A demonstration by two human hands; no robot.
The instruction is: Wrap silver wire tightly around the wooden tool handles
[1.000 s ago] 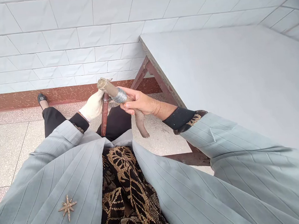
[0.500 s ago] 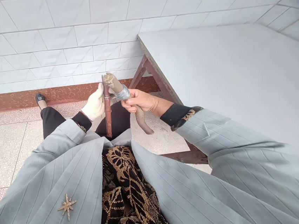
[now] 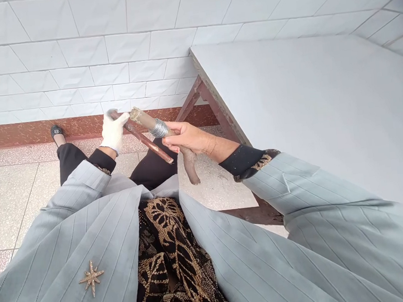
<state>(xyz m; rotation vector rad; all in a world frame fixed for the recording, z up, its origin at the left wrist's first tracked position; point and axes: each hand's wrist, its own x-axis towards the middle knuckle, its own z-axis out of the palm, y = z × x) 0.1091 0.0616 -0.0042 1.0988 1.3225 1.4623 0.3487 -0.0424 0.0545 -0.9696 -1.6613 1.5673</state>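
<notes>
My left hand (image 3: 113, 132), in a white knitted glove, is closed around one end of a thin reddish-brown stick (image 3: 150, 145). The stick slants down to the right, toward my lap. In my bare right hand (image 3: 188, 137) is a thicker, crooked grey-brown branch (image 3: 190, 164), gripped around its middle. Silver wire (image 3: 159, 128) is wound in several turns around this branch, just beyond my fingers. The branch's rough cut end lies close to my left thumb; whether they touch I cannot tell.
A light-topped table (image 3: 290, 109) with reddish-brown legs stands at my right. White wall tiles (image 3: 85, 53) rise in front, above a reddish-brown skirting band (image 3: 11, 136). My foot in a dark shoe (image 3: 57, 130) rests on the speckled floor (image 3: 10, 198).
My left hand has moved left, and the thin stick has swung from nearly upright to a slant. The branch has shifted slightly left and tilted, still in my right hand.
</notes>
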